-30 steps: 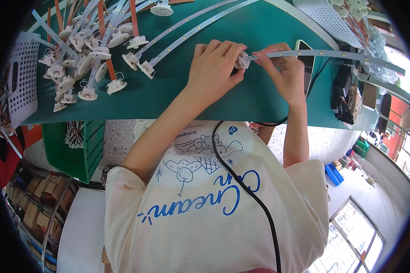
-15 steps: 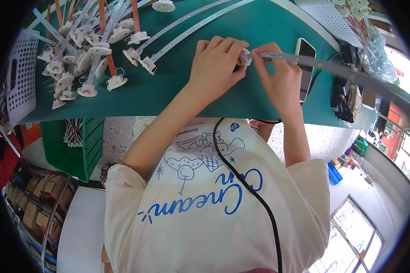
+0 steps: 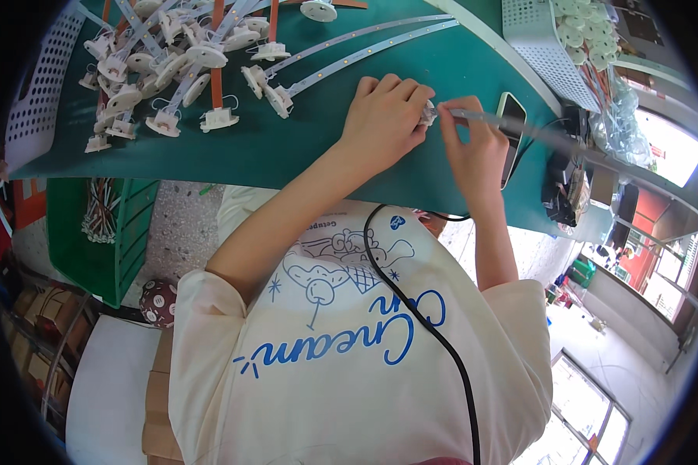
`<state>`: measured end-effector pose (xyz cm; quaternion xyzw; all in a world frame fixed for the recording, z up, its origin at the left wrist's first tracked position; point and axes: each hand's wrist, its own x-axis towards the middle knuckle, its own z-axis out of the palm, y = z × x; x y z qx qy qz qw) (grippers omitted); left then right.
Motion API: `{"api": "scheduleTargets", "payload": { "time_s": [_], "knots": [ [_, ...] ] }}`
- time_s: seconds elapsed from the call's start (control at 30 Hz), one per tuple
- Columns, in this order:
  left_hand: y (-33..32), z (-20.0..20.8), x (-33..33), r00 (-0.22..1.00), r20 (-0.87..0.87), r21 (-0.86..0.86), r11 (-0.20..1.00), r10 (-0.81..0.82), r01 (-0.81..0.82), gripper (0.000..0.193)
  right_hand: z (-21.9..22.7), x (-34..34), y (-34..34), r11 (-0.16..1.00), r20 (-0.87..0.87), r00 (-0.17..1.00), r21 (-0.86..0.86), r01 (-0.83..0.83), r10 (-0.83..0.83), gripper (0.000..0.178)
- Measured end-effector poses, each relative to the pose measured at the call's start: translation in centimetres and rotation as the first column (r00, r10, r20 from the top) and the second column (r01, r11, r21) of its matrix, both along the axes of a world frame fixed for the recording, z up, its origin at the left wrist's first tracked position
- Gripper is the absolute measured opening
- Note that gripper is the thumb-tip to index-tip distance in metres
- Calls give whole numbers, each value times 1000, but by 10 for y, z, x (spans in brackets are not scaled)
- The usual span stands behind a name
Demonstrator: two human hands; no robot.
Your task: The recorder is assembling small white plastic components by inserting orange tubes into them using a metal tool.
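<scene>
Over the near part of the green table (image 3: 233,159), my left hand (image 3: 384,120) is closed round a small white plastic end piece (image 3: 428,115), which its fingers mostly cover. Close beside it, the fingertips of my right hand (image 3: 473,143) pinch the end of an LED strip (image 3: 492,119). That strip runs off to the right and is blurred there. Whether strip and end piece touch is hard to see. To the left of my hands, two LED strips (image 3: 364,54) with round white end pieces lie on the table.
A pile of strips with white end pieces (image 3: 207,54) covers the far left, beside a white perforated basket (image 3: 39,101). Another perforated basket (image 3: 529,50) stands far right. A phone (image 3: 512,124) lies right of my hand. Below the table edge is a green crate (image 3: 136,240).
The view has shifted, so the table's things sit differently in the picture. Both hands keep their holds close together; the strip in my right hand has swung slightly.
</scene>
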<state>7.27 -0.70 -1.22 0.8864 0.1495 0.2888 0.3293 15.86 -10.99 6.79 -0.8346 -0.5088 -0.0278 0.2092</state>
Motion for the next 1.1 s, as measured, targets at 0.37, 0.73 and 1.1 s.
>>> {"api": "scheduleTargets", "payload": {
  "time_s": [0.37,0.73,1.1],
  "knots": [
    [0,0,0,999,-28,-13,1000,-20,20,41,14,22,13,989,-215,969,-60,-136,120,12],
    [2,1,-1,1000,27,2,1000,-9,9,46,4,20,1,997,-204,977,-15,-74,69,11],
    [6,2,-3,996,44,22,997,-78,77,43,-5,30,-5,999,-449,893,40,11,8,14]
  ]
}}
